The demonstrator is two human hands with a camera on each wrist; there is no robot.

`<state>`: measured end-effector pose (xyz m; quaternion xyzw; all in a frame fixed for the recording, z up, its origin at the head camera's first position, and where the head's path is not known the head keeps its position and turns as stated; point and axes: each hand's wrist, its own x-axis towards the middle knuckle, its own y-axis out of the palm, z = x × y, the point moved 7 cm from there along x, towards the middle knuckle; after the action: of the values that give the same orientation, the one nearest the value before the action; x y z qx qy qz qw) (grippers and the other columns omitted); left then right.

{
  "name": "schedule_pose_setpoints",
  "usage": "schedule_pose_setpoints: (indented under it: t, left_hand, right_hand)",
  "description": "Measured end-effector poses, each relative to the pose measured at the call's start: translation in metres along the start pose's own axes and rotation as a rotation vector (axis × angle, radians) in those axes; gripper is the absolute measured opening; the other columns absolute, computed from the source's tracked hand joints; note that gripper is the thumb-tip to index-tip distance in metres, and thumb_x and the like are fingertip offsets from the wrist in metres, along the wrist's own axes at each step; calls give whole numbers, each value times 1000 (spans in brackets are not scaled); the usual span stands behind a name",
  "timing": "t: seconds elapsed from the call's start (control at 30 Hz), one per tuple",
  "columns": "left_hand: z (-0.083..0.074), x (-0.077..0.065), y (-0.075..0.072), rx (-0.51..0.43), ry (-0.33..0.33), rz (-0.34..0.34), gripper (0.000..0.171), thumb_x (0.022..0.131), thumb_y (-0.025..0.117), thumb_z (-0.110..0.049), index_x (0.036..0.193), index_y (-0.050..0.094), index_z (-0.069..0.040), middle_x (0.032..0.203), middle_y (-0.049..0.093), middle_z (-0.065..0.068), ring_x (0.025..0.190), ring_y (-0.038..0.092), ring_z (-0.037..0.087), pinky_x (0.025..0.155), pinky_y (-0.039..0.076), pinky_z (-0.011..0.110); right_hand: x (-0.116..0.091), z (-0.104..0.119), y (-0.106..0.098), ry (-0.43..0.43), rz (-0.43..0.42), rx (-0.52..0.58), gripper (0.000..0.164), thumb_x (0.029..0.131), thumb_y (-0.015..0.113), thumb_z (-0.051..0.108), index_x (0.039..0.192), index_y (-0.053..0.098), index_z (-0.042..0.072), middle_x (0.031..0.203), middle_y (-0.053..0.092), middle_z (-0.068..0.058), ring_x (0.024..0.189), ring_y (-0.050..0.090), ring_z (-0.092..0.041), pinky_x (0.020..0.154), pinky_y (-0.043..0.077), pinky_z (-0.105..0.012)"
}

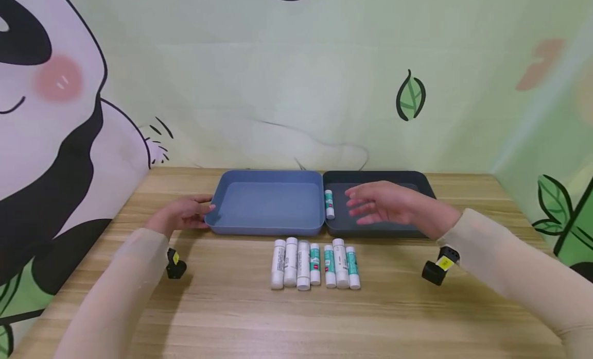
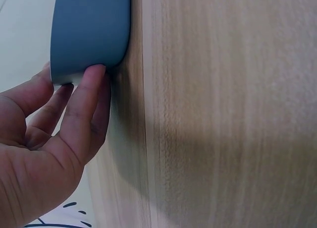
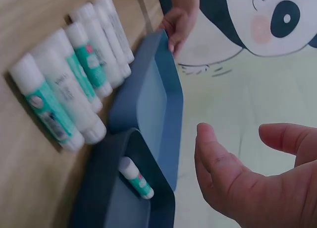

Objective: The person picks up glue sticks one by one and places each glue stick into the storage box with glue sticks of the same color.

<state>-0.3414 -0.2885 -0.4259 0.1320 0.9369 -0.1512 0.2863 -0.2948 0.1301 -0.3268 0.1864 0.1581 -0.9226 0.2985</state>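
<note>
My left hand [image 1: 187, 213] pinches the left end of the blue tray [image 1: 268, 207], with the thumb over the rim and fingers against the outer wall [image 2: 91, 29]. Over the dark grey tray [image 1: 380, 177] hovers my right hand [image 1: 384, 202], its fingers apart and nothing held. A small green-and-white glue stick [image 1: 329, 204] lies inside the dark tray along its left wall; the right wrist view shows this glue stick [image 3: 137, 178] below the hand. In front of the trays, several glue sticks lie in a row, some larger and white [image 1: 278, 265], others small and green [image 1: 315, 265].
Both trays stand side by side at the back of the wooden table [image 1: 222, 307], close to a wall hanging [image 1: 259, 91] with a cartoon panda and leaves. Each wrist carries a small black camera [image 1: 434, 271].
</note>
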Motion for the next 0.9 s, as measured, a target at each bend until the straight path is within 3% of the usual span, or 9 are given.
schedule_pose_setpoints:
  t: [0.53, 0.9]
  left_hand:
    - [0, -1, 0, 18, 6, 11, 70, 109, 49, -19, 165, 8, -10, 112, 50, 5, 84, 59, 5, 81, 61, 20]
    - [0, 0, -1, 1, -4, -2, 70, 108, 50, -19, 165, 11, -12, 109, 50, 4, 84, 59, 6, 81, 61, 21]
  right_hand:
    - [-25, -62, 27, 89, -14, 78, 58, 105, 54, 22, 151, 36, -8, 118, 65, -6, 102, 67, -11, 91, 62, -29]
    - [-20, -98, 30, 99, -139, 126, 52, 104, 55, 15, 146, 41, -11, 114, 67, -10, 90, 66, -11, 79, 63, -27]
